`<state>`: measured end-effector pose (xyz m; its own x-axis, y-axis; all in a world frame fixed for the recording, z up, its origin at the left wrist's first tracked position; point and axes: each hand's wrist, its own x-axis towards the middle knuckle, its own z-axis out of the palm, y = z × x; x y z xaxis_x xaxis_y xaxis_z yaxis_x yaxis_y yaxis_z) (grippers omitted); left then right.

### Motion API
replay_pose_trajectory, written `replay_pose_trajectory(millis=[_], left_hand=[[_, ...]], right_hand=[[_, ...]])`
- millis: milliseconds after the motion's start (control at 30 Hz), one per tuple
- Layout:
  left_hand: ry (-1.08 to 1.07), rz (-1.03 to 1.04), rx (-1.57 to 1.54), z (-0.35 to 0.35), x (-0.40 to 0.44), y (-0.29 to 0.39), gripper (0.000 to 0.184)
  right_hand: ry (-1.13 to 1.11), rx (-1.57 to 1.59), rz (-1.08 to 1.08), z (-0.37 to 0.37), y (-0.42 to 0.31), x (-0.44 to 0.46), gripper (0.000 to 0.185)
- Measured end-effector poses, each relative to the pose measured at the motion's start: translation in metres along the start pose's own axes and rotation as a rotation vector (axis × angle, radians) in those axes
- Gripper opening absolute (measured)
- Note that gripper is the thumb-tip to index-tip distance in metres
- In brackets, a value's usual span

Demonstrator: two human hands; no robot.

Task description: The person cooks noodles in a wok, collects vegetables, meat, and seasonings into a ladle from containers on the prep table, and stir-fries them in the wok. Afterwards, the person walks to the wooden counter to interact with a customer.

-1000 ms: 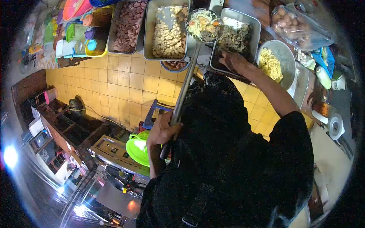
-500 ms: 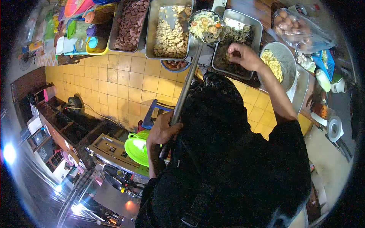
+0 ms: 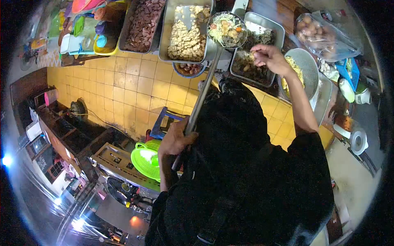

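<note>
My left hand is closed around the long handle of a metal ladle, low beside my dark clothing. At the far end, the ladle's round bowl holds shredded pale vegetables, orange bits and dark pieces. It hangs between two metal trays, over their edges. Above the right-hand metal tray, my right hand has its fingers curled and pinched together. What they hold, if anything, is too small to name. Dark chopped food lies in that tray under the fingers.
Left of the ladle stand a tray of pale sliced food and a tray of brownish-pink pieces. To the right are a mesh strainer with yellow noodles and a plastic bag of eggs. A green basket sits lower left.
My right hand has shifted slightly, and its fingers have drawn closer together over the tray. The left hand keeps its grip on the ladle. The whole view has shifted slightly.
</note>
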<state>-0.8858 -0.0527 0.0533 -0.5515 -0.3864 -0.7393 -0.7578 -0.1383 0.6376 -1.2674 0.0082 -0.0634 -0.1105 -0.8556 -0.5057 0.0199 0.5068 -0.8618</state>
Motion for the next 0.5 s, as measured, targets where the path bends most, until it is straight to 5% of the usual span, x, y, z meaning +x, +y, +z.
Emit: replay_pose_trajectory(millis=[67, 167, 333, 400, 433, 500], left_hand=[[-0.004, 0.038, -0.004, 0.0, 0.0, -0.001, 0.026], [-0.035, -0.009, -0.046, -0.002, 0.001, -0.001, 0.025], [-0.025, -0.027, -0.009, -0.003, 0.0, 0.003, 0.028], [-0.015, -0.027, -0.005, -0.001, 0.0, 0.002, 0.028], [-0.009, -0.028, 0.002, -0.001, 0.0, 0.002, 0.028], [0.008, 0.006, 0.026, 0.0, 0.001, 0.003, 0.027]], right_hand=[[0.027, -0.014, 0.016, 0.005, -0.023, 0.001, 0.023], [0.093, -0.168, -0.261, 0.008, -0.036, 0.009, 0.022], [0.276, -0.308, -0.237, 0.012, -0.053, 0.008, 0.024], [0.217, -0.963, -0.24, 0.003, -0.028, 0.015, 0.018], [0.052, -0.949, -0.086, 0.008, -0.023, 0.015, 0.015], [-0.053, -1.111, -0.195, 0.023, 0.016, 0.023, 0.015]])
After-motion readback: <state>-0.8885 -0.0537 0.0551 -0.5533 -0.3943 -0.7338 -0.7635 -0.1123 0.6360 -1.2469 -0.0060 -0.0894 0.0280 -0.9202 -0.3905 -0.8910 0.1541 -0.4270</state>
